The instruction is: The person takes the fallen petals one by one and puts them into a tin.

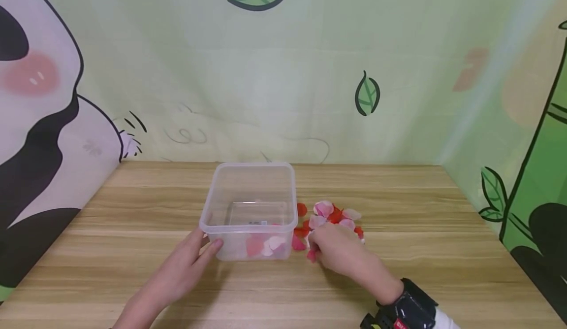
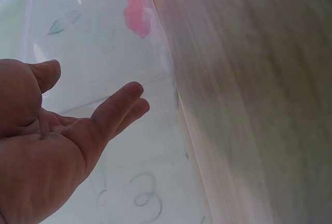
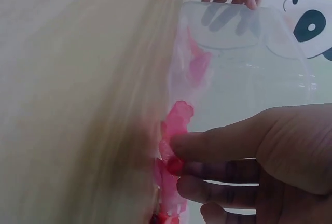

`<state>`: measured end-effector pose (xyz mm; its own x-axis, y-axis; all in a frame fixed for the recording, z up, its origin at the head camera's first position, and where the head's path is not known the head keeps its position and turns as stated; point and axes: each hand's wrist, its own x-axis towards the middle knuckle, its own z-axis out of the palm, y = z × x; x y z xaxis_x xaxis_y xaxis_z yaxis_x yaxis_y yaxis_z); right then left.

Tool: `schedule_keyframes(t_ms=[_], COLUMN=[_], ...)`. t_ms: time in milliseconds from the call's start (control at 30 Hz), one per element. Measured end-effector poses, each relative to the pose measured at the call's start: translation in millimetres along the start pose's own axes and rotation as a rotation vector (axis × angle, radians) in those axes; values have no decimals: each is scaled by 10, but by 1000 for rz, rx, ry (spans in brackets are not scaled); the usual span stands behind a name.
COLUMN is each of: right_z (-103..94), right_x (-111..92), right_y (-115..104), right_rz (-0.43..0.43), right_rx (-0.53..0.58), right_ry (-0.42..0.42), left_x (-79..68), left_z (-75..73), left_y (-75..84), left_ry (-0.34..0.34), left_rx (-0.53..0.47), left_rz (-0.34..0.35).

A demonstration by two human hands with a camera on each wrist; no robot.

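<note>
A clear plastic box (image 1: 249, 229) stands at the middle of the table, with pink and white petals (image 1: 269, 245) low inside it. My left hand (image 1: 188, 257) is at its near left corner, thumb on the front and fingers along the left side. In the left wrist view those fingers (image 2: 122, 107) are extended, not curled. Right of the box, red, pink and white petals (image 1: 325, 208) lie in a loose pile. My right hand (image 1: 338, 252) reaches down into the pile's near side. The right wrist view has its thumb and forefinger pinching a pinkish-red petal (image 3: 171, 156).
The wood-grained table (image 1: 390, 191) runs back to a pale green cloth backdrop (image 1: 310, 112) with printed leaves. A printed panda (image 1: 40, 122) covers the left side, and green bamboo (image 1: 545, 186) the right. A black strap (image 1: 409, 307) sits round my right wrist.
</note>
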<state>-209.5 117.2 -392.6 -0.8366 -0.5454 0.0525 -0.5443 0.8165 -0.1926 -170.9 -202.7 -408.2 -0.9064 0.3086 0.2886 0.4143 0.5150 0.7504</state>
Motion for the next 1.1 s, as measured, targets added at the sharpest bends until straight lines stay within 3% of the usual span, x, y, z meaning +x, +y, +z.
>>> schedule_keyframes(t_ms=[233,500,700,1100], right_z=[-75,-161,-222,-294], right_x=[46,58,50,11], right_y=[36,54,29,-8], right_rz=[0,-3,-9,-67], right_rx=[-77,-75,-2,162], right_ry=[84,161,256,533], left_x=[-1,-3,-3,-5], left_z=[3,2,4,7], left_y=[-13,-5,0,6], left_ry=[-1,1,-8,-15], left_rx=[3,11,11,5], left_rz=[1,-4,-22,-22])
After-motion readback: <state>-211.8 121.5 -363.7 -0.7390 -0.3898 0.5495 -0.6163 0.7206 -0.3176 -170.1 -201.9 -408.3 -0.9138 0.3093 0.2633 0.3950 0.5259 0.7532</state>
